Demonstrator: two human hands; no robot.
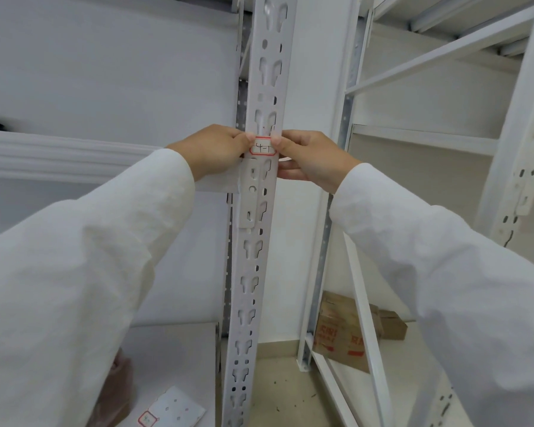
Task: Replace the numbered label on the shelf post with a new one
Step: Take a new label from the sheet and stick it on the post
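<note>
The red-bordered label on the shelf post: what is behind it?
The label lies flat on the grey slotted shelf post, with the left hand and right hand pressing its ends. Whether a slot or an old label lies beneath is hidden by the label.

Single head-worn view, wide-angle, with straight members bowing toward the frame edges. It looks forward and slightly down along both sleeved arms, which enter from the lower corners. The slotted shelf post (261,241) stands close and centred, running from top edge to bottom edge. The left hand (211,149) and right hand (309,157) meet at the label (262,146) just above mid-frame, at arm's reach. Floor and a lower shelf board (173,349) show at the bottom. No second view.
</note>
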